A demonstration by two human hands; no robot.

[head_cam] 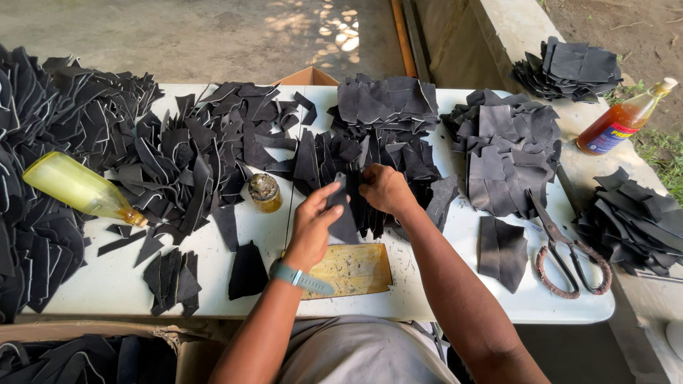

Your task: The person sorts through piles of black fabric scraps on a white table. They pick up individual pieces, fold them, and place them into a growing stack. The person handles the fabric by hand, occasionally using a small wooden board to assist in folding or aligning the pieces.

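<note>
A dark cut piece (344, 210) is held at the centre of the white table (427, 291), pinched between thumb and fingers of the left hand (313, 224), while the right hand (384, 188) is closed on its upper edge just above the fanned row of pieces (370, 160) at 12 o'clock. A good share of the work appears done: flat stacks (501, 153) are laid at 2 o'clock, a small stack (501, 249) at 4 o'clock and more piles (629, 220) off the table edge at 3 o'clock. Much seems left, since a loose, tangled heap (128, 149) is spread from 9 to 11 o'clock. The pieces look thin, matte and limp, like leather or rubbery sheet, with pale cut edges. A worn yellowish board (352, 270) lies at 6 o'clock under the hands, a small jar (265, 192) at 9 o'clock, a yellow bottle (78, 188) on its side farther out, heavy scissors (562, 249) at 4 o'clock and an amber bottle (622, 117) at 2 o'clock
</note>
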